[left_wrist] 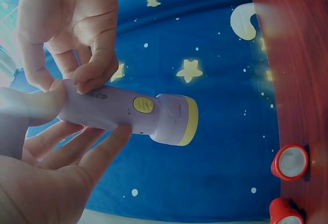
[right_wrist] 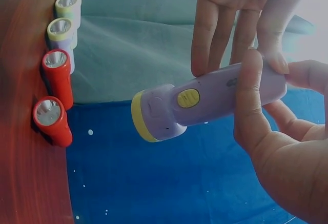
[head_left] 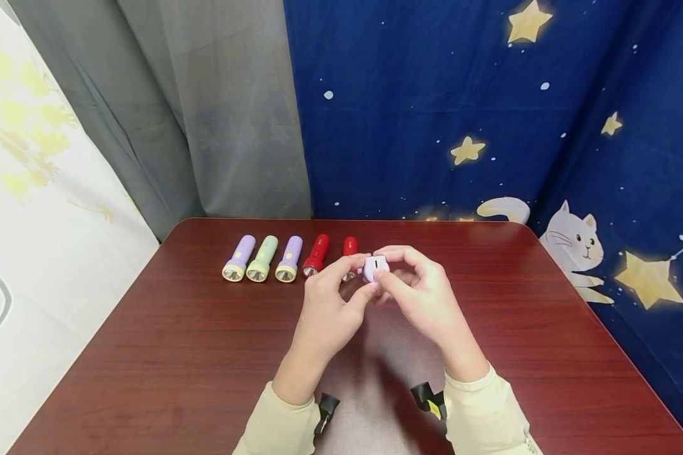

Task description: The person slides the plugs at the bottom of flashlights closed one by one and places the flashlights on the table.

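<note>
Above the table, both hands hold a purple flashlight [head_left: 374,272] by its rear part. It has a yellow switch [left_wrist: 143,104] on its side and a yellow rim round the head [right_wrist: 138,116]. In the head view its tail end, marked with a dark slot, faces me. My left hand [head_left: 331,309] grips the body from the left, its thumb near the tail. From the right, my right hand [head_left: 427,294] holds the tail end between thumb and fingers. The lens points away and is hidden.
Beyond the hands a row of flashlights lies on the dark red table [head_left: 205,354]: purple [head_left: 241,256], green [head_left: 264,256], another purple [head_left: 290,256], red [head_left: 317,253] and a second red one [head_left: 350,246], partly covered by the left hand. Curtains [head_left: 410,126] hang behind the table.
</note>
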